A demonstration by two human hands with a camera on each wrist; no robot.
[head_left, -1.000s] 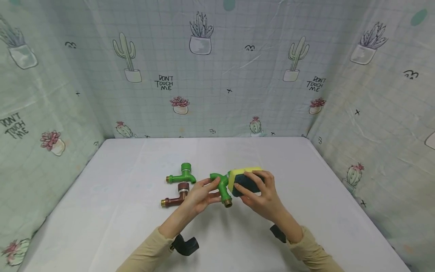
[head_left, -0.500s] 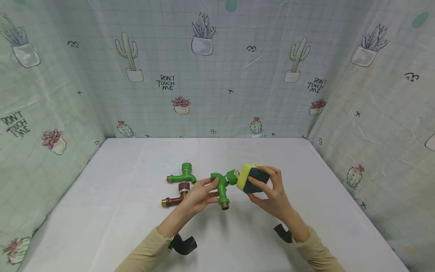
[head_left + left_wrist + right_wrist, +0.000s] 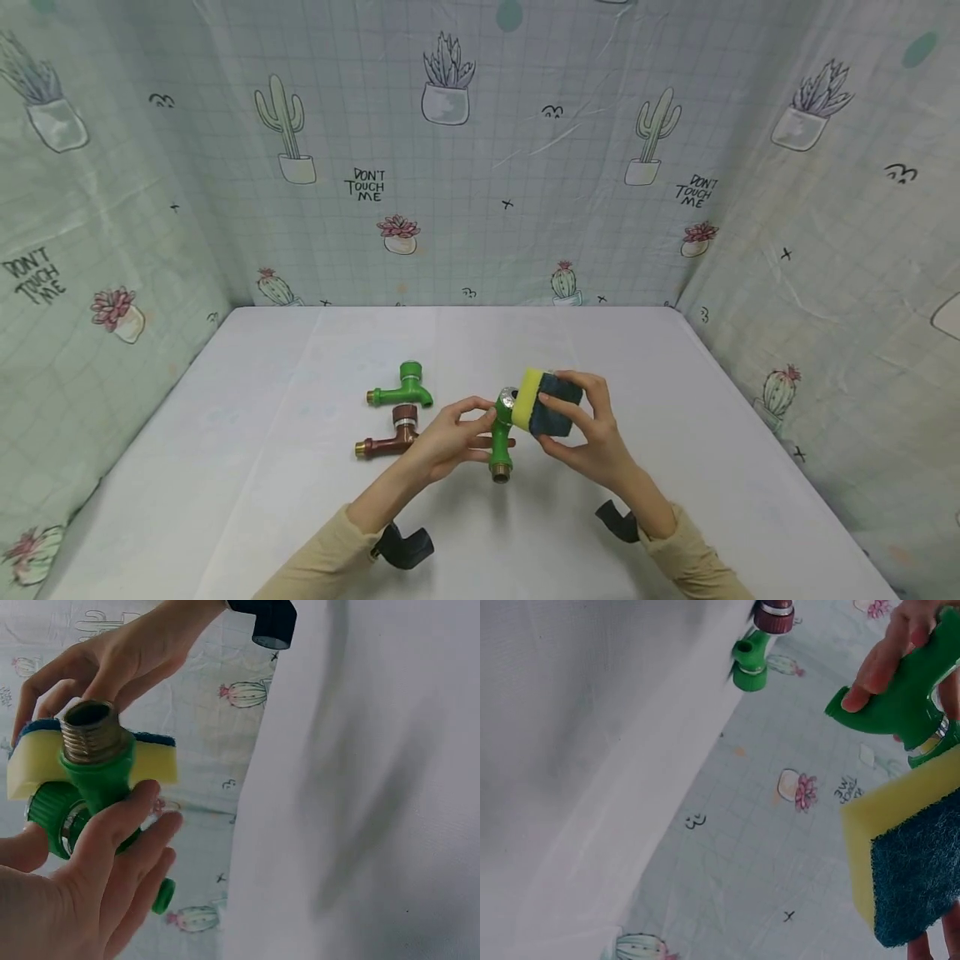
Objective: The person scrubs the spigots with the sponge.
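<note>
My left hand (image 3: 453, 437) grips a green tap (image 3: 501, 446) over the middle of the table, its brass threaded end pointing down towards me. The thumb and fingers lie around the tap's body. My right hand (image 3: 596, 433) holds a sponge (image 3: 551, 408), yellow on one side with a dark blue-green scouring layer on the other. The sponge's yellow side is right at the tap's knob end. In the left wrist view the ribbed green knob (image 3: 56, 814) shows beside the yellow foam (image 3: 154, 765). The right wrist view shows the tap's curved spout (image 3: 870, 712) under a fingertip.
Another green tap (image 3: 405, 389) and a brown-red tap (image 3: 393, 437) with brass ends lie on the white table (image 3: 247, 467) left of the hands. Black elbow-shaped pieces (image 3: 405, 548) show beside both forearms. A cactus-print cloth (image 3: 480, 167) surrounds the back and sides.
The tap has turned in my left hand, from its knob pointing right to its chrome-ringed end facing the head camera. The sponge moved right, off the knob, then back left against the tap.
</note>
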